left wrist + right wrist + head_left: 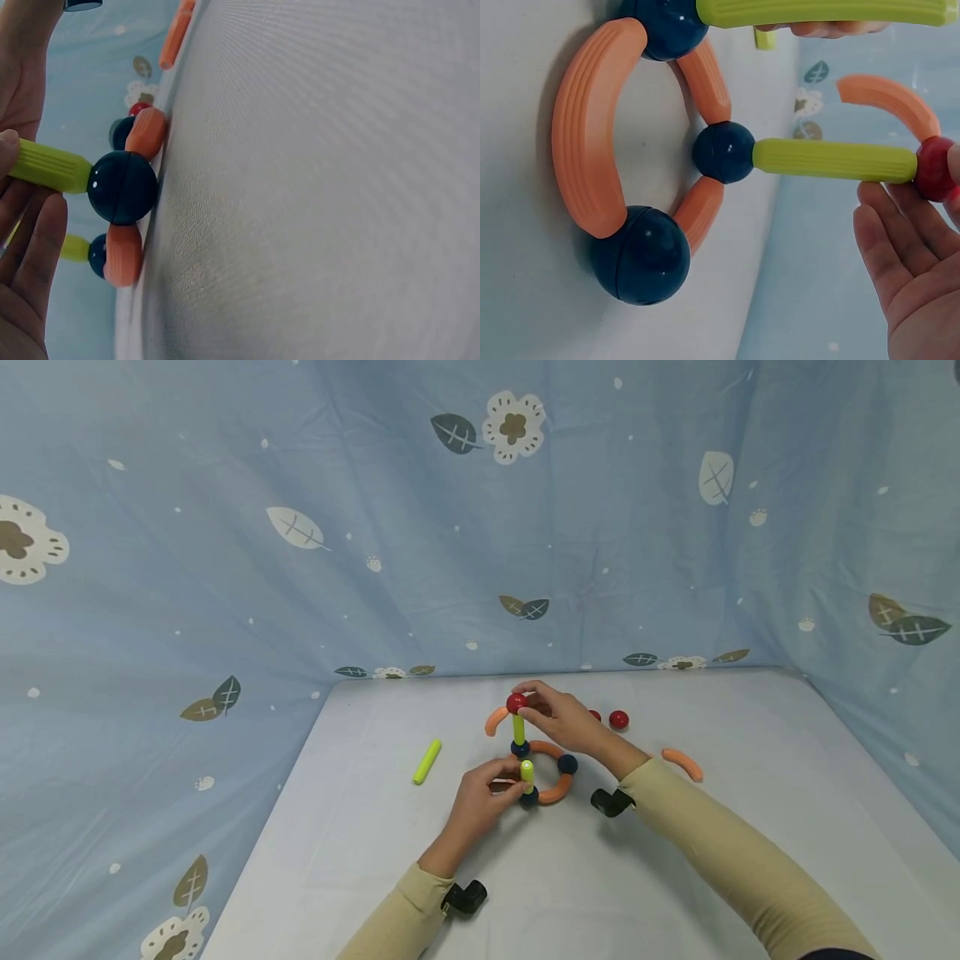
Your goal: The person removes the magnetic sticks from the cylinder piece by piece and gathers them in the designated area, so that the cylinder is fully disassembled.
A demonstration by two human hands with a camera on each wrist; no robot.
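A ring of curved orange rods [589, 127] and navy balls [641, 255] lies on the table. From two of its balls rise straight yellow-green rods. My left hand [483, 789] pinches the nearer yellow-green rod [52, 166], whose lower end meets a navy ball [122, 187]. At the top of the farther yellow-green rod [832, 159] is a red ball [932, 169], held between the thumb and fingers of my right hand [555, 714]. A curved orange rod [889, 97] sticks out from that red ball, its other end free in the air.
A loose yellow-green rod [427, 762] lies to the left on the white table [360, 860]. Behind the right wrist are red balls [618, 720], one partly hidden. Another curved orange rod [682, 764] rests at the right. A blue patterned cloth [420, 527] hangs behind the table.
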